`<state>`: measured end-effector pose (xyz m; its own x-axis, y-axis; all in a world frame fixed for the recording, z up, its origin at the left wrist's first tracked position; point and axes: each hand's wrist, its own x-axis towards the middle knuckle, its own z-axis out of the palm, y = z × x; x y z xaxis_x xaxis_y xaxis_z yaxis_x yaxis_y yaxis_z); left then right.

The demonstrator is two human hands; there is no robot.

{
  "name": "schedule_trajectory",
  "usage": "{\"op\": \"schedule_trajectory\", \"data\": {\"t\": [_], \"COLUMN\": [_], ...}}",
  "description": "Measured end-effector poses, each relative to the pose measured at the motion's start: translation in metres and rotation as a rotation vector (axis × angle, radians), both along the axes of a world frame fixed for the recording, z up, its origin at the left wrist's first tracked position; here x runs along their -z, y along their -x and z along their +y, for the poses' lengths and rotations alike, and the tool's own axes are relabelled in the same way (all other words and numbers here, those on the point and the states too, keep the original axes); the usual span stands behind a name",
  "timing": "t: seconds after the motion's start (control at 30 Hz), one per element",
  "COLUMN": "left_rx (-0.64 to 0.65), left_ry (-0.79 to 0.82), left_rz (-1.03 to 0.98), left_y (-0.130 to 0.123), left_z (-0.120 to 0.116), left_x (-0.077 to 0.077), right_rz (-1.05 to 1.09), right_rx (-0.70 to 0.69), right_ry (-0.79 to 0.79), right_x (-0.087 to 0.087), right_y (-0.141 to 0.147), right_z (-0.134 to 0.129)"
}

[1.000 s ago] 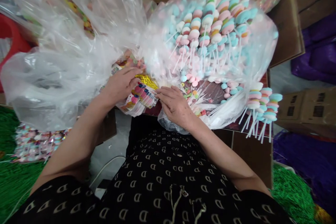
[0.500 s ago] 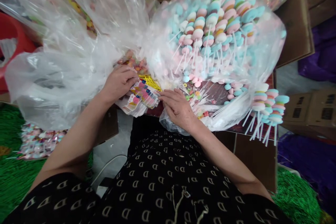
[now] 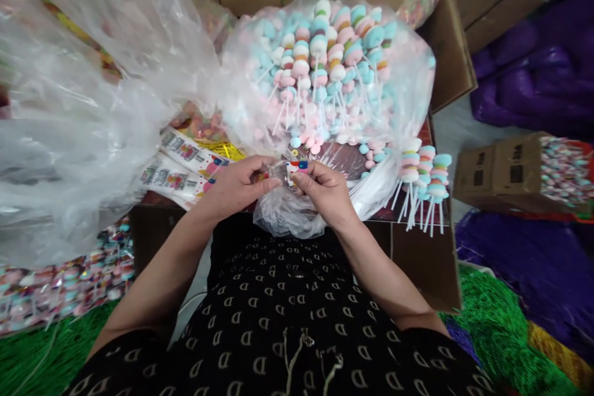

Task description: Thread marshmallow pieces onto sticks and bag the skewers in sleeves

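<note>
In front of my body, a small clear plastic bag (image 3: 297,167) with a colourful printed end stretches between my two hands. My right hand (image 3: 327,190) pinches the printed end between thumb and fingers. At the other end, my left hand (image 3: 241,184) has its thumb and fingers closed on the clear part; its contents are mostly hidden. Left of that hand lie printed bags (image 3: 179,164), with yellow twist ties (image 3: 225,150) and orange gummy candies (image 3: 204,127) behind them. A crumpled clear bag (image 3: 288,213) sits below my hands at the table edge.
Marshmallow skewers (image 3: 320,46) fill a large clear bag at the back. More marshmallow skewers (image 3: 426,164) overhang the table's right corner. Large plastic bags (image 3: 93,136) crowd the left side. Cartons (image 3: 501,167) and green tinsel (image 3: 496,322) are on the right.
My hands have left the stack of printed bags and moved together to the right, now holding one bag between them. The stack appears more spread out. The view has shifted right.
</note>
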<state>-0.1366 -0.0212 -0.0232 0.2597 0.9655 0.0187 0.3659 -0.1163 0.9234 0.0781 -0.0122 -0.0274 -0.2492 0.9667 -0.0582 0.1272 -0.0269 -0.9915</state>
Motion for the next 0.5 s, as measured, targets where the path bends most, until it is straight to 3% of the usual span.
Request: {"op": "schedule_trajectory", "data": {"t": [0.1,0.17,0.27,0.5], "left_rx": [0.021,-0.023,-0.044,0.083], "left_ry": [0.185,0.218,0.15,-0.086], "left_rz": [-0.138,-0.178,-0.126,0.069], "left_y": [-0.006,-0.012,-0.021,-0.034], "left_z": [0.001,-0.001,-0.003,0.003], "left_x": [-0.001,-0.004,-0.013,-0.026], "right_rz": [0.033,0.048,0.067,0.313], "right_rx": [0.054,0.093,0.119,0.141], "right_ry": [-0.021,-0.039,-0.017,0.109], "right_x": [0.0,0.003,0.006,0.005], "right_y": [-0.014,-0.018,-0.024,-0.039], "right_z": [-0.004,-0.007,-0.012,-0.015]}}
